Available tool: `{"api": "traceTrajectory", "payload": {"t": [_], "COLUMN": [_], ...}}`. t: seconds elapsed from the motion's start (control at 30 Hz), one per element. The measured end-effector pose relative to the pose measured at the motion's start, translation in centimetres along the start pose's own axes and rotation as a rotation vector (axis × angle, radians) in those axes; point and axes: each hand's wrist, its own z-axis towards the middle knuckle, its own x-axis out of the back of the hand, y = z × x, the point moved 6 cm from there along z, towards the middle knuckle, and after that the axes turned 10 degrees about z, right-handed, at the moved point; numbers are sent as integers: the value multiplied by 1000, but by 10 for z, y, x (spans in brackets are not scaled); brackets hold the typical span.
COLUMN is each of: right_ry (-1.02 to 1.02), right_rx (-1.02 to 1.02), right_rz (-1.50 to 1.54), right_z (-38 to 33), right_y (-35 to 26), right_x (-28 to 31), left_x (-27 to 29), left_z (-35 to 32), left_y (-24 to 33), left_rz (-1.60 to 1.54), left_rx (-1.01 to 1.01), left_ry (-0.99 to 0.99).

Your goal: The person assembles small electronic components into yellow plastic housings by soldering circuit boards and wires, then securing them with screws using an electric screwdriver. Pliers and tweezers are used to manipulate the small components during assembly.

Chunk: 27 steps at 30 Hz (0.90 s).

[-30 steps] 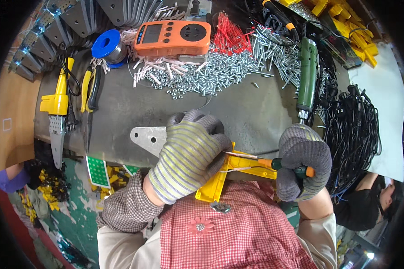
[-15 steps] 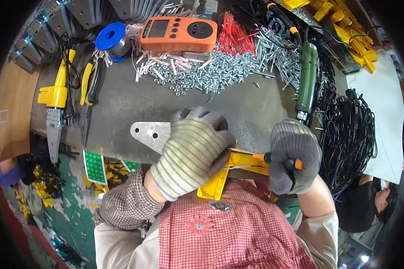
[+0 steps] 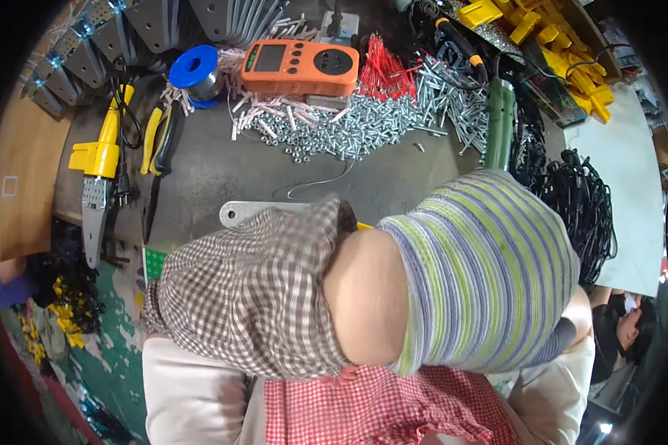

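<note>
One gloved left hand raised near camera, covering metal bracket, grip unclear

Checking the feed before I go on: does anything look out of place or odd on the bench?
Yes. The left hand in its striped glove is raised close to the camera and blocks the work area. The right hand is out of view. Behind it, loose screws lie scattered across the mat below the orange meter.
</note>
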Motion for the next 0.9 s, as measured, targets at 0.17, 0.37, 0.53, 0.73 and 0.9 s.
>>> {"api": "traceTrajectory", "payload": {"t": [0.17, 0.37, 0.53, 0.73, 0.9], "right_ry": [-77, -154, -187, 428, 427], "right_rx": [-29, 35, 81, 311, 436], "right_rz": [-184, -411, -623, -946, -650], "right_z": [2, -7, -16, 45, 57], "right_y": [7, -4, -14, 86, 95], "right_x": [5, 24, 45, 54, 42], "left_x": [-32, -48, -13, 16, -2], "left_z": [3, 8, -23, -126, -139], "left_y": [-15, -9, -24, -38, -44], "left_rz": [-162, -265, -186, 288, 591], "left_rx": [34, 41, 40, 342, 383], "left_ry": [-162, -349, -113, -352, -454]}}
